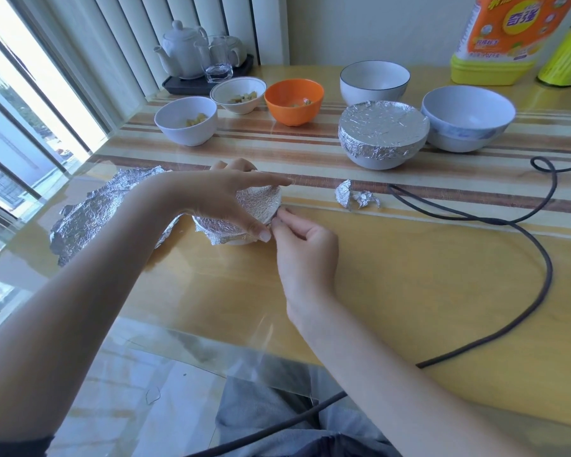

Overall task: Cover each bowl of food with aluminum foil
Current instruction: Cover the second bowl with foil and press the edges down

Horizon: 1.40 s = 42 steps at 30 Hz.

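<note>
While R hand pinches the foil edge at the small bowl, L hand lies flat, fingers straight, on its foil cover. Loose foil sheet just left. Beyond: foil-covered bowl, uncovered orange bowl w/ food.

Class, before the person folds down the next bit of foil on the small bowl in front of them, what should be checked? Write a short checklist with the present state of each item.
1. Left hand steadies the small bowl from above: ok.
2. Right hand pinches the foil edge at the rim: ok.
3. Foil on the bowl covers the top: ok where visible; the far side is hidden by the hand.
4. Foil tucked all round: not ok, a loose flap hangs at the near side.
5. Spare foil sheet within reach: ok.
6. Black cable lies apart from the bowl: ok.
</note>
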Tool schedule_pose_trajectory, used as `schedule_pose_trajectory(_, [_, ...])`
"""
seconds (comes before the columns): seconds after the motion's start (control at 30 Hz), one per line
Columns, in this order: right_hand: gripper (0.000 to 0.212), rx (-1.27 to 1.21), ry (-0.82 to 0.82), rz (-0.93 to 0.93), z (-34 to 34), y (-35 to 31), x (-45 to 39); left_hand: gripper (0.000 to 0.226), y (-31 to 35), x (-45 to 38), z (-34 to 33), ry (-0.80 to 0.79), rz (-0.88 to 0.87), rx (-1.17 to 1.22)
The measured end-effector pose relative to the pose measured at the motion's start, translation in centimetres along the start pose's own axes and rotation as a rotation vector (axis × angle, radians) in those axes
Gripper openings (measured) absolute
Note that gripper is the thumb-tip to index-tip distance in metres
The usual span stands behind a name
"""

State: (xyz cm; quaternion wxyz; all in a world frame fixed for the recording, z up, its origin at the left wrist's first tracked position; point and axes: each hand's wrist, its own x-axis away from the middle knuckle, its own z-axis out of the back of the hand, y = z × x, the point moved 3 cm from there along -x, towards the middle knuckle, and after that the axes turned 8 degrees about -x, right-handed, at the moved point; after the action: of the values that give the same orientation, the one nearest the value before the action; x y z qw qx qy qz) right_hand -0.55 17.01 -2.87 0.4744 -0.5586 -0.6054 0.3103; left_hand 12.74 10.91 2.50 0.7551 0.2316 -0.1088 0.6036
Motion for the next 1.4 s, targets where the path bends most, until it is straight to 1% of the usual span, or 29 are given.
schedule_pose_trajectory(0.07, [0.032, -0.031, -0.085, -0.048, -0.5, 0.0, 1.1, 0.091, 0.1, 0.0, 0.0, -0.006, -0.001, 0.004])
schedule_pose_trajectory(0.13, [0.021, -0.057, -0.189, -0.092, -0.8, 0.4, 1.7, 0.086, 0.2, 0.1, 0.2, -0.019, 0.001, -0.001])
schedule_pose_trajectory(0.17, [0.022, -0.033, -0.249, -0.086, -0.9, 0.3, 1.9, 0.085, 0.2, 0.1, 0.2, -0.022, 0.002, -0.006])
schedule_pose_trajectory(0.2, [0.029, -0.021, -0.292, -0.078, -0.8, 0.2, 1.8, 0.085, 0.2, 0.1, 0.3, -0.022, 0.001, -0.010])
schedule_pose_trajectory(0.3, [0.039, 0.059, -0.257, -0.082, -0.2, -0.6, 0.9, 0.089, 0.2, 0.2, 0.3, -0.016, 0.008, -0.010])
schedule_pose_trajectory(0.33, [0.050, 0.086, -0.267, -0.097, -0.1, -0.8, 0.6, 0.090, 0.1, 0.2, 0.3, -0.016, 0.010, -0.015])
schedule_pose_trajectory(0.37, [0.056, 0.096, -0.299, -0.117, -0.3, -1.0, 0.5, 0.091, 0.1, 0.2, 0.3, -0.016, 0.013, -0.022])
schedule_pose_trajectory(0.43, [0.061, 0.167, -0.361, -0.124, -0.7, -0.7, 0.4, 0.092, 0.0, 0.1, 0.3, -0.015, 0.019, -0.029])
schedule_pose_trajectory(0.47, [0.061, 0.213, -0.364, -0.110, -0.8, -0.4, 0.4, 0.092, 0.0, 0.1, 0.3, -0.014, 0.016, -0.028])
schedule_pose_trajectory(0.53, [0.059, 0.292, -0.342, -0.055, -0.7, -0.7, 0.1, 0.096, -0.1, 0.0, 0.2, -0.008, 0.011, -0.030])
schedule_pose_trajectory(0.6, [0.052, 0.340, -0.309, -0.011, -0.3, -1.4, -0.9, 0.100, -0.1, 0.0, 0.2, -0.006, 0.022, -0.036])
schedule_pose_trajectory(0.7, [0.048, 0.318, -0.298, -0.031, -0.2, -1.6, -1.9, 0.103, -0.1, 0.0, 0.2, -0.011, 0.024, -0.022])
schedule_pose_trajectory(0.77, [0.050, 0.345, -0.327, -0.043, -0.5, -1.3, -1.6, 0.116, -0.2, -0.1, 0.2, -0.004, 0.029, -0.023])
schedule_pose_trajectory(0.83, [0.052, 0.401, -0.340, -0.039, -0.4, -1.2, -1.9, 0.122, -0.2, -0.1, 0.2, 0.004, 0.032, -0.025])
schedule_pose_trajectory(0.9, [0.054, 0.390, -0.328, -0.100, 0.2, -1.6, -2.5, 0.114, -0.2, -0.1, 0.2, 0.009, 0.030, -0.031])
schedule_pose_trajectory(0.97, [0.056, 0.226, -0.242, -0.192, 1.5, -1.8, -3.1, 0.098, -0.1, -0.1, 0.3, -0.001, 0.045, -0.033])
schedule_pose_trajectory(1.0, [0.050, 0.128, -0.182, -0.246, 2.1, -1.7, -3.1, 0.094, -0.1, -0.1, 0.4, -0.008, 0.057, -0.036])
schedule_pose_trajectory(1.03, [0.040, 0.058, -0.140, -0.283, 2.6, -1.6, -2.7, 0.092, 0.0, -0.1, 0.4, -0.014, 0.067, -0.045])
schedule_pose_trajectory(1.1, [0.022, 0.030, -0.144, -0.297, 2.9, -1.3, -1.9, 0.091, 0.1, -0.1, 0.7, -0.027, 0.075, -0.061])
schedule_pose_trajectory(1.17, [0.017, 0.011, -0.181, -0.264, 2.5, -0.9, -1.2, 0.094, 0.1, -0.1, 0.8, -0.038, 0.066, -0.083])
schedule_pose_trajectory(1.27, [0.026, 0.060, -0.179, -0.161, 2.1, -0.7, -1.2, 0.108, -0.2, -0.1, 0.8, -0.041, 0.026, -0.143])
schedule_pose_trajectory(1.33, [0.033, 0.226, -0.167, -0.038, 2.3, -0.5, -1.5, 0.112, -0.4, 0.0, 0.7, -0.029, -0.013, -0.169])
schedule_pose_trajectory(1.4, [0.039, 0.402, -0.171, 0.123, 2.5, -0.7, -1.5, 0.115, -0.7, 0.3, 1.1, 0.002, -0.033, -0.192])
